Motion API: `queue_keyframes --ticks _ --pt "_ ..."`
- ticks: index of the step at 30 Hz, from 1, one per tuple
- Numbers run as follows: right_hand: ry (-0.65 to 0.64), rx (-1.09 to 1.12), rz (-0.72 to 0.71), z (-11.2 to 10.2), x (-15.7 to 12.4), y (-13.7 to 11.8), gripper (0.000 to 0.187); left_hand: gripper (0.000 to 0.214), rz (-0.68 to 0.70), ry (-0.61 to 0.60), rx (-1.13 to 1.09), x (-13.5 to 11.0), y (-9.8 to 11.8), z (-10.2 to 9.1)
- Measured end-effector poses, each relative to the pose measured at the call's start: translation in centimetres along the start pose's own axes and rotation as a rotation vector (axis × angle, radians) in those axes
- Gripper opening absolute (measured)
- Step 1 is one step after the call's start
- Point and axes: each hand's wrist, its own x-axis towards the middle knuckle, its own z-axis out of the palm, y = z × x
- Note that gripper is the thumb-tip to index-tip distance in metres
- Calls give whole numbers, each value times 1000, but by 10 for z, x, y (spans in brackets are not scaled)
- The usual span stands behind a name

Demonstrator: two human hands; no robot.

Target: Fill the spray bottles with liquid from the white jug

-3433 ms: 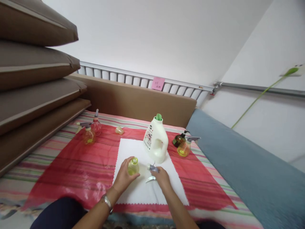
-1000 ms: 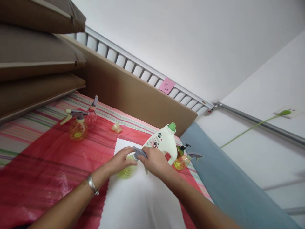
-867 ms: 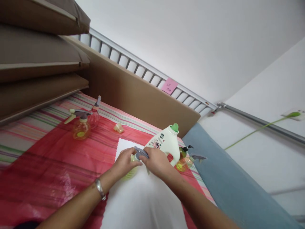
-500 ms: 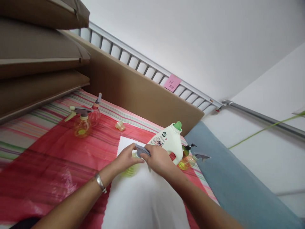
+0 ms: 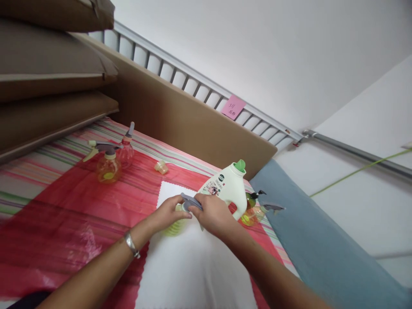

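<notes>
- Left hand (image 5: 169, 212): thumb and fingers curled round the neck of a yellow-green ribbed bottle (image 5: 174, 229); fingers cover much of its upper part.
- Right hand (image 5: 215, 214): pinching a gray trigger spray head (image 5: 191, 201) at the bottle's mouth; most of the head is under the fingers. Can't tell if it's threaded on.
- Bottle is over the white scalloped cloth (image 5: 196, 266), toward its left side. Bottle base blends into the cloth, hard to make out.
- Small pale tip pokes out below the right hand, too blurred to name.
- White jug (image 5: 234, 182), green piece (image 5: 240, 165) in its neck: lower left hidden by right hand, label partly covered.
- Dark pump bottle (image 5: 250, 201): mostly hidden by jug and the yellow spray bottle (image 5: 252, 216).
- Pink spray bottle (image 5: 126, 154): partly behind the amber spray bottle (image 5: 108, 168).
- Forearms and white cloth cut off at bottom; cushion stack (image 5: 48, 51) cut off at left; green stem (image 5: 354, 169) at right.
- Edges: jug just beyond right hand, near side of the tan board (image 5: 180, 116). Blue-gray padded panel (image 5: 322, 240) bounds the right.
- Room: wide stretch of red sheet (image 5: 64, 231) left of the hands; more cloth in front. Pale cap (image 5: 161, 167) sits apart, beyond left hand.
</notes>
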Motion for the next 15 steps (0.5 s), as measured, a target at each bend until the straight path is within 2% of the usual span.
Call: queue_keyframes --ticks 2,4,7,9,11,13,15 --pt "-3 -3 -8 -1 -1 0 20 16 12 -157 -36 -1 0 -7" --pt "-9 -11 -10 -2 -1 -1 20 20 2 -181 -19 -2 1 -9" --pt "-20 -18 5 -2 0 -1 19 38 -21 26 44 -2 -1 0" --pt "-21 -21 12 -1 1 -1 19 36 -17 108 47 -1 -3 5" --pt "-13 -16 4 0 0 -1 20 26 4 35 4 0 -3 3" --pt "0 -7 -10 0 -1 0 21 21 22 -125 -33 0 1 -5" --pt "10 -1 -17 0 -1 -1 21 23 30 -192 -15 -1 4 -12"
